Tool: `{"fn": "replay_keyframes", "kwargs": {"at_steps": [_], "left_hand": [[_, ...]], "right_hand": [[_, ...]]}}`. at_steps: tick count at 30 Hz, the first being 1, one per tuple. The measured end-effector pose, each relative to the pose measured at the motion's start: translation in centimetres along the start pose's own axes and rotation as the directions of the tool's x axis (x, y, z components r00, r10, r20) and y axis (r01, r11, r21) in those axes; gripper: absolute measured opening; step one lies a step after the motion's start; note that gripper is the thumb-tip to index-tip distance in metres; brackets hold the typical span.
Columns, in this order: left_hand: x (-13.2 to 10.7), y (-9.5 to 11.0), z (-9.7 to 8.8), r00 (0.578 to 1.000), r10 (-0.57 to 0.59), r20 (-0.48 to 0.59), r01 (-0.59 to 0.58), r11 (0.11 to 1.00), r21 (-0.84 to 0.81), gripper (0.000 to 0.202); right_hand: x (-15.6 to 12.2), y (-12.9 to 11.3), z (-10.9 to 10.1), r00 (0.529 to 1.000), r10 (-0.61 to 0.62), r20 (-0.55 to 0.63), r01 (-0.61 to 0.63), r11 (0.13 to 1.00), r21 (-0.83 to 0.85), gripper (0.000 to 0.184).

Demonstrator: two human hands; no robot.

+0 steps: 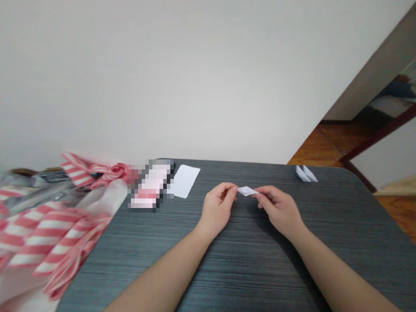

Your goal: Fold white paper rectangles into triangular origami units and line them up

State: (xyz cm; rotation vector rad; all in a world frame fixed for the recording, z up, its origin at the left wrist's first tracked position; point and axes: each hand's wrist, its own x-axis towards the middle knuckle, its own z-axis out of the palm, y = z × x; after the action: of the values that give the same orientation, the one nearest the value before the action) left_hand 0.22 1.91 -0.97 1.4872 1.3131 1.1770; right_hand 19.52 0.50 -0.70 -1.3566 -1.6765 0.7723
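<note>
A small folded paper boat [247,191], white and pointed at both ends, is stretched between my two hands just above the dark table. My left hand [220,206] pinches its left tip between thumb and fingers. At the opposite tip, my right hand [278,209] grips the paper the same way. Two more folded paper boats [306,173] stand side by side at the back right of the table, apart from my hands. A white sheet of paper [185,181] lies flat to the left, beyond my left hand.
A phone [151,184], pixelated, lies beside the sheet at the table's [227,268] back left. Red-and-white striped bundles [55,234] and clear plastic are heaped along the left edge. A pale wall [195,78] rises behind; wooden floor [318,145] shows at right.
</note>
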Motion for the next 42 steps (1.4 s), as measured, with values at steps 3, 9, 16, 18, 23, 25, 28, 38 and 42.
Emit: {"fn": "replay_keyframes", "kwargs": {"at_steps": [3,9,16,18,23,25,28,38,42], "left_hand": [[-0.1,-0.1,-0.1,1.0,0.018,-0.024,-0.017,1.0,0.011,0.022],[0.0,-0.6,0.0,0.998,0.058,-0.03,-0.056,0.996,0.069,0.02],[0.2,-0.3,0.2,0.999,-0.039,-0.009,0.039,0.999,-0.001,0.028],[0.3,-0.3,0.2,0.999,-0.032,0.012,0.032,0.999,0.026,0.027],[0.2,-0.1,0.1,0.999,-0.039,0.015,0.038,0.998,0.047,0.026],[0.2,-0.1,0.1,0.999,-0.045,0.013,0.045,0.998,0.043,0.025],[0.2,-0.2,0.0,0.999,-0.042,0.017,0.041,0.998,0.041,0.025],[0.3,-0.2,0.0,0.999,-0.031,0.043,0.027,0.994,0.106,0.025],[0.3,-0.1,0.0,0.998,-0.029,0.055,0.022,0.991,0.132,0.024]], "right_hand": [[0.2,0.0,-0.2,0.996,-0.082,0.027,0.084,0.988,-0.129,0.018],[0.7,0.7,-0.6,0.971,-0.174,0.162,0.219,0.917,-0.333,0.021],[1.6,0.6,-2.6,0.984,-0.151,0.099,0.18,0.808,-0.561,0.022],[2.2,1.0,-3.7,0.99,-0.14,0.001,0.109,0.764,-0.636,0.023],[3.4,3.2,-7.3,0.964,-0.141,-0.225,-0.068,0.687,-0.723,0.024],[3.5,4.1,-8.9,0.936,-0.15,-0.318,-0.138,0.676,-0.724,0.025],[3.4,5.1,-11.1,0.882,-0.144,-0.449,-0.249,0.667,-0.702,0.025],[3.1,3.9,-10.2,0.954,0.027,-0.298,-0.266,0.535,-0.802,0.022],[3.0,3.4,-9.6,0.947,0.126,-0.295,-0.319,0.479,-0.818,0.024]]}}
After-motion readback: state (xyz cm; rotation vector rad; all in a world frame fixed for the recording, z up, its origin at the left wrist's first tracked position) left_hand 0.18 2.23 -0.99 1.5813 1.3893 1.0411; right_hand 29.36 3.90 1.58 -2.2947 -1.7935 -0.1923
